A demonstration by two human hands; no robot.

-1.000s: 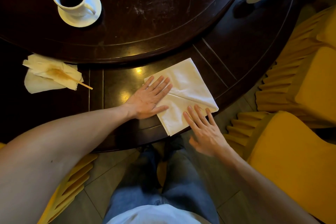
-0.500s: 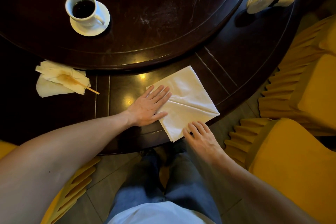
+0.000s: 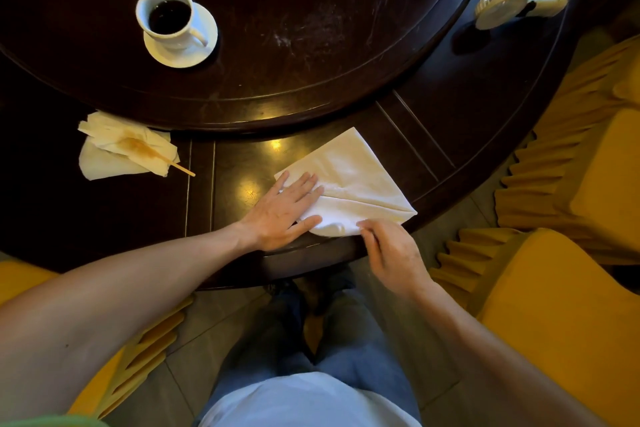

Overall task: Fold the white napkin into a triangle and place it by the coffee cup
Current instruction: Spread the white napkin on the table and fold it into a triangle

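The white napkin [image 3: 353,184] lies on the dark table's outer ring near the front edge, with a diagonal crease and its near corner curled up. My left hand [image 3: 284,211] lies flat on the napkin's left part, fingers spread. My right hand [image 3: 391,250] is at the table edge, its fingertips pinching the napkin's near edge. The white coffee cup [image 3: 168,17], filled with dark coffee, stands on its saucer [image 3: 194,52] on the raised turntable at the far left, well apart from the napkin.
A crumpled, stained tissue [image 3: 114,152] with a wooden stirrer [image 3: 173,165] lies at the left on the outer ring. A small cream hand fan [image 3: 509,3] lies at the far right. Yellow covered chairs [image 3: 581,218] flank the table. The turntable's rim [image 3: 311,104] is just beyond the napkin.
My right hand drew back from flat on the napkin to the table edge and took hold of the near corner, which has lifted and curled. My left hand stayed pressing.
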